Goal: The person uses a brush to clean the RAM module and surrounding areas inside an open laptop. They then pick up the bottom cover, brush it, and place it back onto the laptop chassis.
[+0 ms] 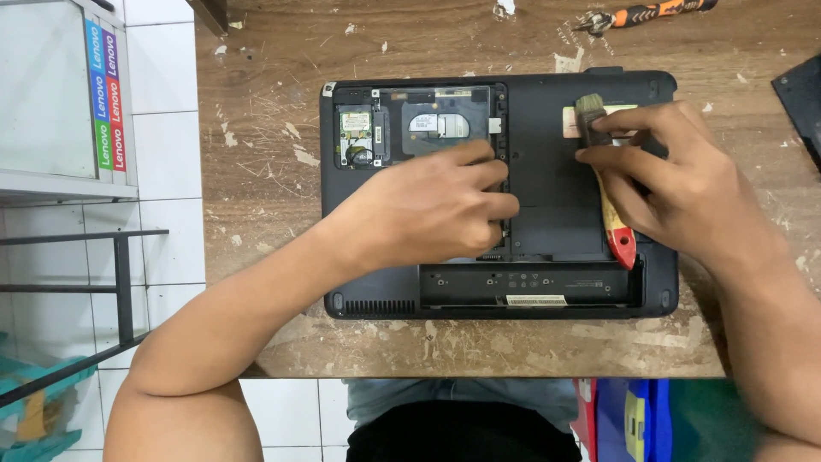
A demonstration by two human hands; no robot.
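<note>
Laptop: a black laptop (547,214) lies upside down on the wooden table (256,171), in the middle of the view.
Open part: a cover is already off at the back, so the open bay (410,128) shows. Inside are a small green card (357,121) and dark flat parts.
Battery slot: the long slot (530,287) near the person looks empty, so I think the battery is out.
Left hand: the left hand (428,210) rests on the laptop at the edge of the open bay. Its fingers are curled and close together, and it holds nothing that I can see.
Right hand: the right hand (676,175) pinches a paintbrush (603,171) between thumb and fingers.
Brush: it has pale, soft bristles, a dark band and a yellow handle with a red tip. The bristles touch the laptop just by a pale sticker (571,120).
How far: opening looks done. Dusting seems to be going on; the rest of the bottom is closed.
Table: brown wood, rough and scratched, with white paint chips all over.
Tool: a tool with an orange and black handle (641,13) lies at the far edge, well apart from both hands.
Floor: white shiny tiles (171,154).
</note>
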